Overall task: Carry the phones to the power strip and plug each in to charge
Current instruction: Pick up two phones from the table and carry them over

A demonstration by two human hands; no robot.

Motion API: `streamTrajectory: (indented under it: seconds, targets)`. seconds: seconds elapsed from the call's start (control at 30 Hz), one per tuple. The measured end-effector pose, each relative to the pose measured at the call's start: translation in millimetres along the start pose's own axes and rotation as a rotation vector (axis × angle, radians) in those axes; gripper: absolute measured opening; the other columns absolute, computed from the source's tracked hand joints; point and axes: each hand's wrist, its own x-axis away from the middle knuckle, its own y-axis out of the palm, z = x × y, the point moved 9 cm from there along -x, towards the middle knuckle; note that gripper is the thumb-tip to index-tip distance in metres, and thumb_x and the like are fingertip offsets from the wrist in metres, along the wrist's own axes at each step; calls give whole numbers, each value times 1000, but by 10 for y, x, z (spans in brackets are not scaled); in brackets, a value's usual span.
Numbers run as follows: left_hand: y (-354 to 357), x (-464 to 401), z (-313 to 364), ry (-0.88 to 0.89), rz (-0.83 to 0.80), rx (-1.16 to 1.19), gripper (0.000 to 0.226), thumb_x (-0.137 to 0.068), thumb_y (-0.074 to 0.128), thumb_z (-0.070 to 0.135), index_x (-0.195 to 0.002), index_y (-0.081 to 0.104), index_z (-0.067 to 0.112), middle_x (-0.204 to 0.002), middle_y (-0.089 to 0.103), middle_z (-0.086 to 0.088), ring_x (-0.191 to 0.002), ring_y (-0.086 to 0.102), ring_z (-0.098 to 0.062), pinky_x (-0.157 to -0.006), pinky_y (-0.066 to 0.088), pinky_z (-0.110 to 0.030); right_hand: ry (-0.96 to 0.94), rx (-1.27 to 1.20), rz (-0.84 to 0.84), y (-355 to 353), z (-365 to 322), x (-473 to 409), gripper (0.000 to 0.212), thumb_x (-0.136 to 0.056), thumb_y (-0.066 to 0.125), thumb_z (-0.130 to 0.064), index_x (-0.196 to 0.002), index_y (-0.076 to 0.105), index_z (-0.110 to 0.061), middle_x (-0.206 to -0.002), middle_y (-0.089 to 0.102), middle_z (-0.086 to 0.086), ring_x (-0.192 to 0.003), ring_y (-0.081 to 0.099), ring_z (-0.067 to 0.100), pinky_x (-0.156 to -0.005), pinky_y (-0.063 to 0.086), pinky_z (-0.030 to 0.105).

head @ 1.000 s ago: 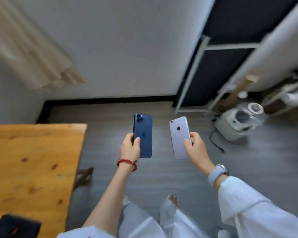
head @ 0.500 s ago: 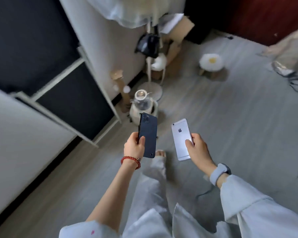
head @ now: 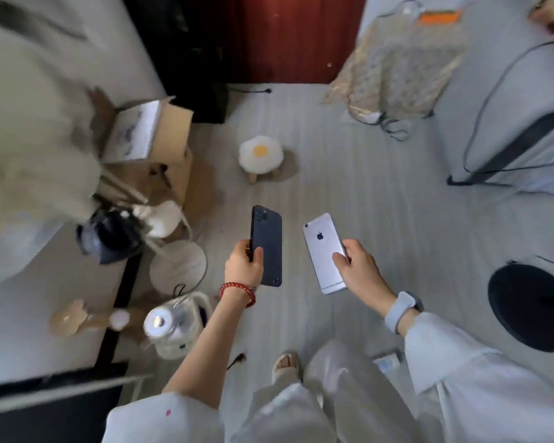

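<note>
Nearest to us are our white trouser legs and one sandalled foot [head: 285, 366] on the pale floor [head: 365, 193]. Just above them our two forearms reach forward. Our left hand [head: 243, 266], with a red bead bracelet [head: 237, 290] at the wrist, is closed around the lower left edge of the dark blue phone [head: 267, 246], thumb laid across its back; the phone stands upright above and to the right of the hand, camera end away from us. Our right hand [head: 360, 271], with a pale watch [head: 402, 313] at the wrist, pinches the silver phone [head: 323, 251] along its right edge, thumb on the back; that phone tilts left, lying left of and above the hand. The two phones are held apart, both above the floor, backs facing us.

To the left sits a clear kettle [head: 173, 324]. Farther on stands a small egg-shaped stool [head: 260, 155], with an open cardboard box [head: 147, 135] to its left. Farthest is a dark red door [head: 295, 36].
</note>
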Motion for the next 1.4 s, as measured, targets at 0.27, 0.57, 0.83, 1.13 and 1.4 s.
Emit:
streamTrajectory:
  seconds: [0.27, 0.57, 0.83, 1.13, 1.4]
  targets:
    - [1220, -1552, 1243, 70, -233, -37, 20, -89, 46, 18, -102, 53, 4, -93, 62, -12, -92, 57, -37, -68, 40, -30, 179, -74, 167, -957, 429, -1591, 9, -89, 46, -10, -93, 50, -4, -73, 50, 2, -71, 47, 23, -52, 34, 21]
    - [2307, -3565, 3152, 148, -292, -77, 23, -90, 46, 18, -103, 53, 1, -88, 56, -8, -76, 48, -23, -60, 35, -27, 223, -152, 246, -2273, 390, -3987, 14, -92, 43, -12, -103, 47, -4, -79, 49, 1, -76, 48, 23, -58, 34, 30]
    - [3009, -4958, 4249, 130, -320, -14, 22, -89, 47, 17, -105, 53, 3, -91, 55, -5, -80, 51, -22, -65, 39, -27, 242, -165, 258, -3067, 307, -5675, 14, -92, 44, -13, -102, 47, -4, -88, 52, 8, -79, 49, 23, -58, 35, 29]
    - [4146, -6977, 5484, 105, -391, 27, 26, -90, 46, 23, -109, 51, 4, -99, 56, -7, -86, 52, -23, -64, 44, -27, 273, -78, 277, -4021, 249, -8055, 15, -92, 43, -13, -97, 47, 1, -81, 50, 10, -72, 46, 25, -53, 30, 30]
    - [5162, -8143, 6685, 65, -467, -3, 28, -89, 48, 21, -110, 52, 3, -109, 62, -16, -86, 54, -24, -60, 45, -27, 366, -76, 325, -5135, 366, -9587, 11, -88, 47, -11, -99, 49, -8, -87, 52, 5, -78, 49, 24, -56, 32, 30]
